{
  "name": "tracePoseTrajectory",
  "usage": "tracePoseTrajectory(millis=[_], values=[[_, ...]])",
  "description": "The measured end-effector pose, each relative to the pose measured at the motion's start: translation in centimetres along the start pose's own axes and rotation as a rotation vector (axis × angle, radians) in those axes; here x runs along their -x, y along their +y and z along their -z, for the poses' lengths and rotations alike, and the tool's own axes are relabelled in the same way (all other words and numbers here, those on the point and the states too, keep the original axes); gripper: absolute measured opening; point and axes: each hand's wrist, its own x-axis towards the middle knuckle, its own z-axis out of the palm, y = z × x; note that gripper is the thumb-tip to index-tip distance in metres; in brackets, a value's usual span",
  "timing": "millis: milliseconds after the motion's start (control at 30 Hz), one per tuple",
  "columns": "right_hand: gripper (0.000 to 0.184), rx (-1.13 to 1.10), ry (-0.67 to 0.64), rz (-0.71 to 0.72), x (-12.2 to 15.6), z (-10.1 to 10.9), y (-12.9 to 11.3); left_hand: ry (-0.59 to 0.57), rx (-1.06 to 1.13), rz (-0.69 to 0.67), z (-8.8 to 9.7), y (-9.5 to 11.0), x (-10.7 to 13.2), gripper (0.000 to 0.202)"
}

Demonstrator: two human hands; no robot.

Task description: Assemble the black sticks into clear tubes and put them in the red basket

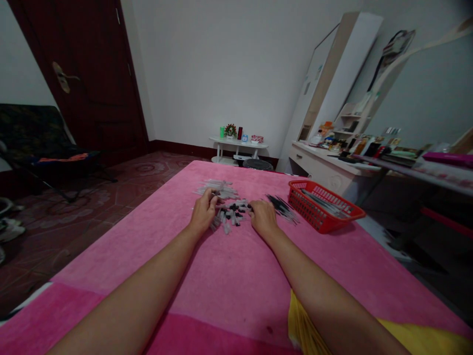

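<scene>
My left hand (204,211) is closed, with thumb and fingers pinched together beside a pile of pale translucent tubes (223,187) that look like pen barrels. What it holds is too small to make out. My right hand (263,215) rests on the pink cloth with curled fingers, a small black piece (250,207) at its fingertips. Between both hands lies a loose heap of short clear and black pieces (233,213), resembling pen caps. Just right of my right hand are thin dark sticks (283,208), similar to pen refills.
A red plastic basket (321,229) holding more thin sticks stands on the right of the pink cloth (221,276). Past the far edge is a small white table (238,142) with ornaments. A cluttered dresser (332,165) is at right, a folding chair (40,138) at left.
</scene>
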Motion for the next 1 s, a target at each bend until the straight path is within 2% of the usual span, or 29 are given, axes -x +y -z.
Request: tracePoseTrajectory(millis=[167,367,500,633,1000], values=[[0.027,-0.180,0.115,-0.016,0.4,0.0,0.3,-0.041,-0.134,-0.045,0.1,-0.2,0.1,0.020],[0.014,-0.505,0.202,-0.072,0.9,0.0,0.9,-0.177,-0.334,-0.101,0.3,0.5,0.4,0.017],[0.013,-0.820,0.315,-0.102,0.7,0.4,0.4,-0.228,-0.397,-0.157,0.3,0.9,0.5,0.019],[0.013,-1.098,0.319,-0.122,0.4,0.5,-0.5,-0.245,-0.456,-0.187,0.2,0.9,0.5,0.022],[0.014,-1.122,0.325,-0.089,0.6,0.6,-1.1,-0.267,-0.519,-0.230,0.1,0.9,0.5,0.023]])
